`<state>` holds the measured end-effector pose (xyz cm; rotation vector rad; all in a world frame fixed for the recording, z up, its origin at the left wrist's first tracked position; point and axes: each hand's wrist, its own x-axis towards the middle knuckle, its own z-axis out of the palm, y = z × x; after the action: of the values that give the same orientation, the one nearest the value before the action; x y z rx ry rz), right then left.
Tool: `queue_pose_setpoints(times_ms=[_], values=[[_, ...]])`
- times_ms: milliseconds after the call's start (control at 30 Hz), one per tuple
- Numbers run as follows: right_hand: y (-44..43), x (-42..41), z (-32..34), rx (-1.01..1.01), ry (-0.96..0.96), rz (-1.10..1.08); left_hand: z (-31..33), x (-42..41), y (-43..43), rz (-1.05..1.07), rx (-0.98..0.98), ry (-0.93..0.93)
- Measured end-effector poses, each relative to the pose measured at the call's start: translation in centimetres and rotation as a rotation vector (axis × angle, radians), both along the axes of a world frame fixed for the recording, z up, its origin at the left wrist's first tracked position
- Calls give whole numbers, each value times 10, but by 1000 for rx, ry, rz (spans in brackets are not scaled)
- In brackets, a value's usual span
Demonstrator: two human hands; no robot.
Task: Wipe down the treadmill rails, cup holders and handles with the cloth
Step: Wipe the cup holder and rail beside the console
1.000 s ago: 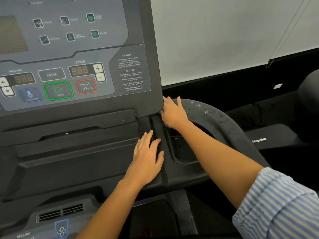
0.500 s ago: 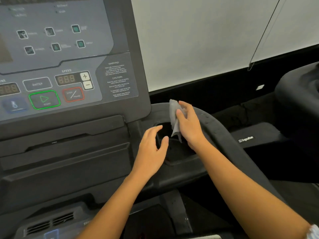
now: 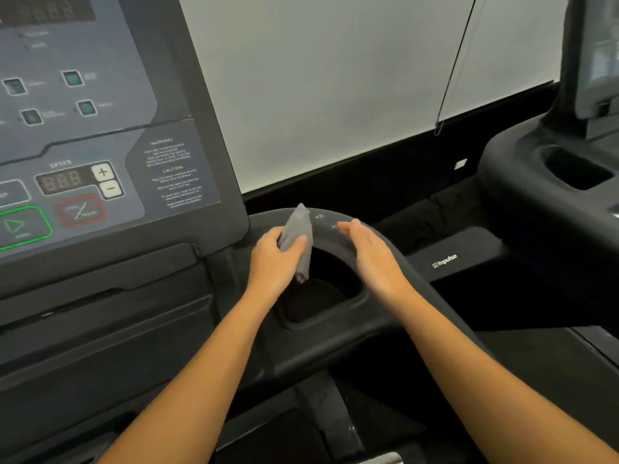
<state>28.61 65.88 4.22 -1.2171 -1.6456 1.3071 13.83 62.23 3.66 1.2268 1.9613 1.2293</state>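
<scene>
The head view looks down at the right side of a treadmill. The left hand [image 3: 275, 259] pinches a grey cloth [image 3: 297, 238] between thumb and fingers; the cloth is crumpled, one corner pointing up past the knuckles and the other end hanging down over the cup holder [image 3: 321, 303]. The hand and cloth hover just above the holder's left rim, at the foot of the console [image 3: 100, 135] — whether the cloth touches the plastic there I cannot tell.

The right hand [image 3: 373, 254] is released, fingers straight and together, palm turned toward the cloth. It holds nothing. It lies over the curved black handle [image 3: 335, 226] that arches round the far side of the cup holder, its edge close to or resting on the rail; contact is not clear. A few pale specks show on the handle near the fingertips. The two hands are near each other, with the dark opening of the holder between them.

The cup holder is a deep black recess with a rounded rim, set just right of the console. On the console, a green start button [image 3: 20, 226], a red-framed stop button [image 3: 80, 211] and plus and minus keys [image 3: 107, 180] sit beside a speed display.

To the right, well apart, stands a second machine [image 3: 549, 202] with its own dark recess. Behind both runs a pale wall [image 3: 335, 78] above a black strip.
</scene>
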Motion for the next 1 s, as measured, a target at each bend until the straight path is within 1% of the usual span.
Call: queue_pose_setpoints(times_ms=[67, 100, 133, 167, 200, 233, 267, 333, 433, 533, 600, 733, 800, 867, 933, 1000], values=[[10, 16, 3, 182, -156, -118, -1, -12, 9, 39, 97, 229], [14, 24, 2, 244, -201, -159, -2, -18, 14, 31, 114, 368], [18, 32, 1, 277, -230, -188, -6, -24, 18, 4, 86, 510], [23, 38, -3, 280, -257, -213, -10, -28, 23, -32, 7, 632], [27, 44, -8, 263, -279, -235, -16, -31, 28, -61, -95, 721], [32, 48, -13, 236, -302, -257, -19, -34, 33, -80, -192, 759], [35, 52, -19, 208, -329, -270, -19, -35, 37, -96, -261, 750], [39, 54, -28, 143, -386, -255, -14, -38, 44, -156, -312, 672], [39, 51, -35, 40, -458, -187, -7, -36, 50, -292, -298, 534], [36, 49, -35, 24, -479, -185, -9, -28, 50, -352, -265, 524], [36, 50, -35, 11, -459, -202, -12, -25, 48, -314, -259, 550], [35, 54, -35, 2, -430, -202, -14, -34, 41, -157, -300, 719], [34, 55, -35, -4, -415, -207, -17, -35, 39, -90, -330, 772], [33, 55, -34, 0, -412, -216, -21, -30, 37, -53, -316, 805], [32, 54, -34, 3, -414, -224, -24, -26, 37, -60, -237, 800], [31, 54, -34, 3, -405, -235, -23, -24, 40, -95, -150, 707]])
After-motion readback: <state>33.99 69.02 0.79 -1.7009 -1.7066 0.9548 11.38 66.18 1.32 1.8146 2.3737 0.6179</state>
